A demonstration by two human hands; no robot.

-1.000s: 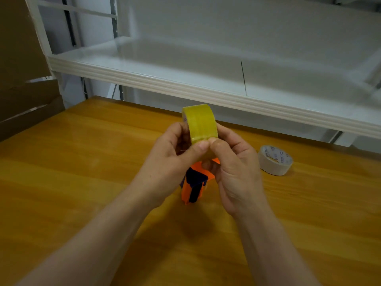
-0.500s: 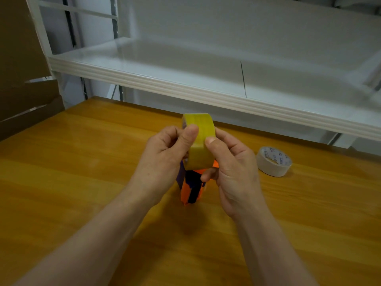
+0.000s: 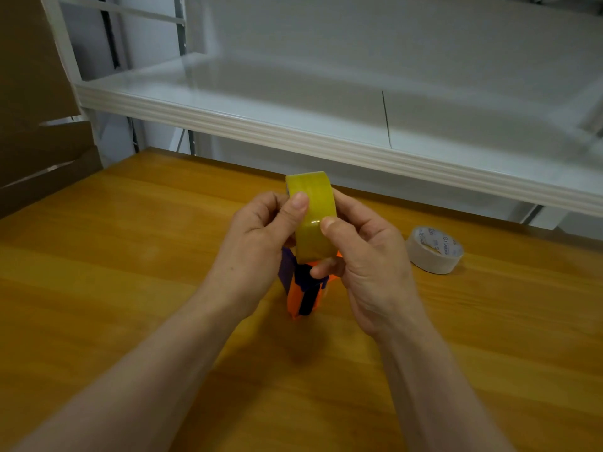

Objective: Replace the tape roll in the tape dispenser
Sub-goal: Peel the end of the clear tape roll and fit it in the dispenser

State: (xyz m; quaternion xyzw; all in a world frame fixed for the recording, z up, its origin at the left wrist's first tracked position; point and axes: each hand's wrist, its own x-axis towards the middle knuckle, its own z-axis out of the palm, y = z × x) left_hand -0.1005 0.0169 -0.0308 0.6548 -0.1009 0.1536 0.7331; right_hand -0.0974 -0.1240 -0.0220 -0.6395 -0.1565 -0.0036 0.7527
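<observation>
A glossy, honey-coloured wooden table (image 3: 130,288) with a long straight grain fills the lower frame, backed by a smooth white metal shelf (image 3: 293,132) with a ribbed front lip and flat brown cardboard (image 3: 32,93) at far left. Over the table's middle, my left hand (image 3: 257,246) and my right hand (image 3: 368,256) are both curled shut around a yellow tape roll (image 3: 313,220), held on edge and clear of the table, each thumb pressing its slick, translucent outer band. Just beneath the roll, an orange tape dispenser (image 3: 301,295) of hard plastic with dark purple parts shows between my palms; my right hand's lower fingers touch its top, though whether they carry it or it stands on the table I cannot tell. A squat white tape roll (image 3: 435,251), matt, with a printed core, lies flat on the table well to the right, apart from my hands. Whether the yellow roll already sits on the dispenser's hub is hidden, so I judge the job at midpoint: seating may remain, and the tape end looks yet to be found and drawn to the cutter.
</observation>
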